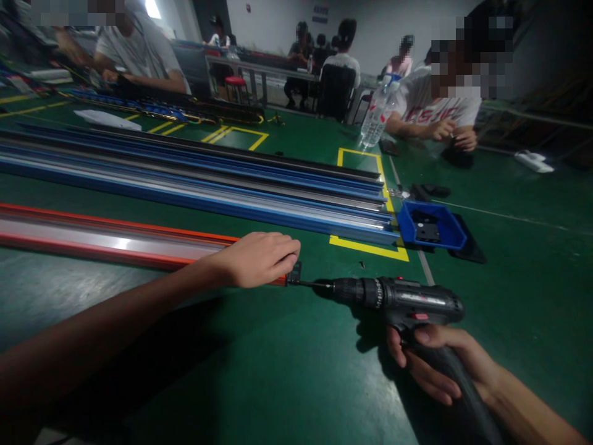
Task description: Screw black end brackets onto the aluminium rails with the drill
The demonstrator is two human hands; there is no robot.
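My right hand (435, 358) is wrapped round the grip of a black cordless drill (398, 296), which points left. The drill's long bit (315, 284) reaches a small black end piece (294, 272) at the right end of an orange metal profile (115, 240). Over that same end lies my left hand (262, 259), its fingers curled down round the profile; its fingertips are partly hidden. The profile rests lengthwise on the green tabletop (296, 371) and runs out of view on the left.
Several blue and black profiles (231, 185) lie behind the orange one. A blue bin (433, 225) holding dark parts stands at their right end. Plastic bottles (377, 114) stand farther back. Across the table sits a person (445, 111); another person (139, 55) works at the far left.
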